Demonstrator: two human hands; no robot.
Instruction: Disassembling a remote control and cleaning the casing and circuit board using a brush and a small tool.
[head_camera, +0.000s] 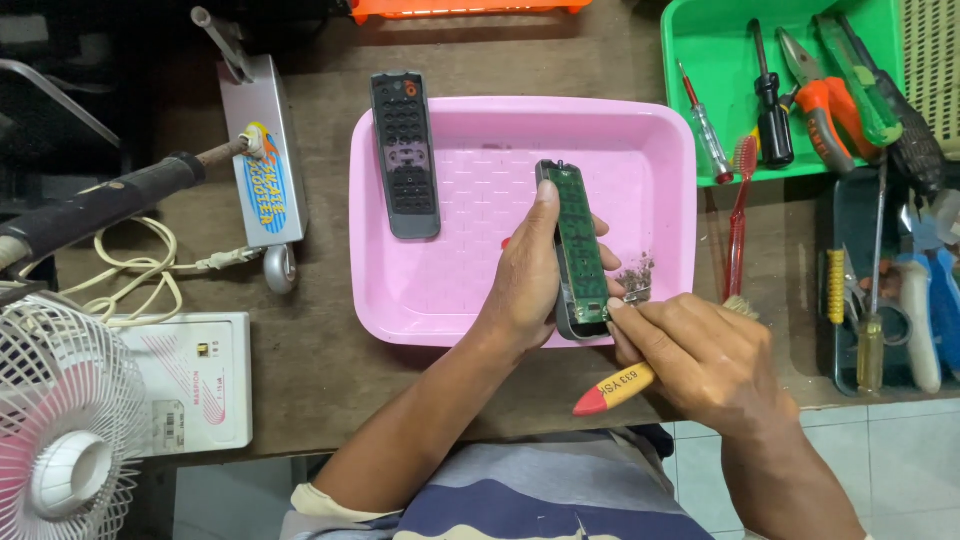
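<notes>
The left hand's fingers (548, 200) are clamped around an opened remote (578, 250) with its green circuit board exposed, held over the pink tray (460, 290). The right hand (700, 355) grips a yellow-handled brush (615, 388) at the remote's lower end. Its front cover (404, 155) is already off, lying across the tray's rim; dust specks (635, 272) sit inside. A green tray (720, 40) holds screwdrivers and pliers.

A black remote cover (404, 155) leans on the left rim of the pink tray (470, 290). Left of it a toy scooter (258, 160) lies on the brown counter (320, 370), near a white power box (195, 380) and a white fan (65, 440). A green tray (720, 30) at upper right holds screwdrivers (772, 100) and orange-handled pliers (825, 105). A red toothbrush (740, 215) lies beside the pink tray.
</notes>
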